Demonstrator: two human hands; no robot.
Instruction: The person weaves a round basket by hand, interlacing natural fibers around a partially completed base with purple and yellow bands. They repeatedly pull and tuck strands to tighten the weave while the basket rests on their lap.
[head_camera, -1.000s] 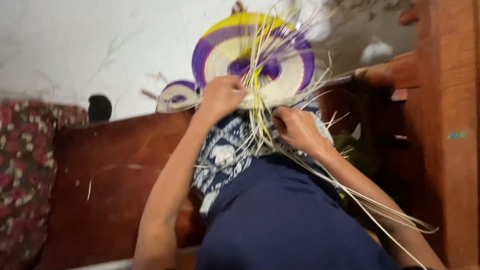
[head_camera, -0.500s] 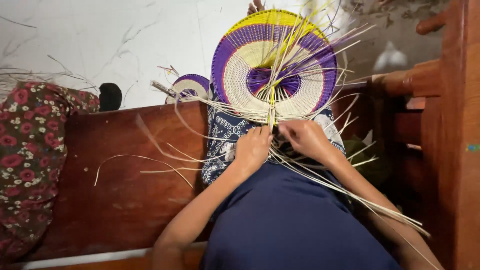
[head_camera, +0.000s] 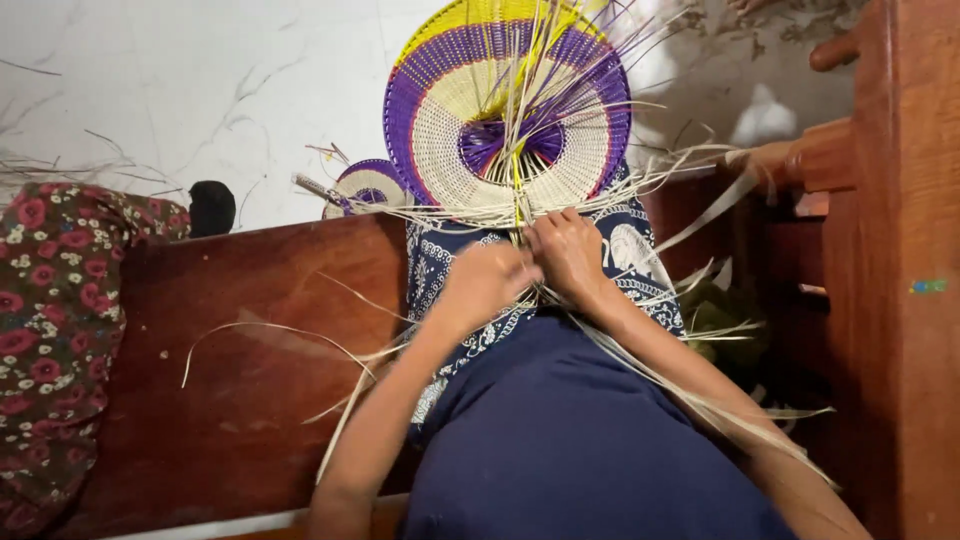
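Seen from above, my two hands met at the lower rim of a round woven piece, a disc with rings of purple, cream and yellow that stood on edge at twelve o'clock from my lap. My left hand was curled shut on a bundle of pale straw strands that rose from the rim. My right hand sat just beside it at three o'clock, its fingers pinched together on the same strands. The two hands touched.

Half a second before, my hands had worked a little lower, below the rim; by this moment they had come up against it and drawn closer together. A full second before, my left hand had been higher, resting on the face of the disc, so it had dropped to the rim since then. The disc itself had stayed upright in about the same place.

Loose strands fanned out toward four o'clock across my right forearm and toward eight o'clock over a dark wooden bench. A blue and white patterned cloth lay under my hands. A smaller woven disc lay at ten o'clock from my hands, and a red floral fabric lay far off at nine o'clock.
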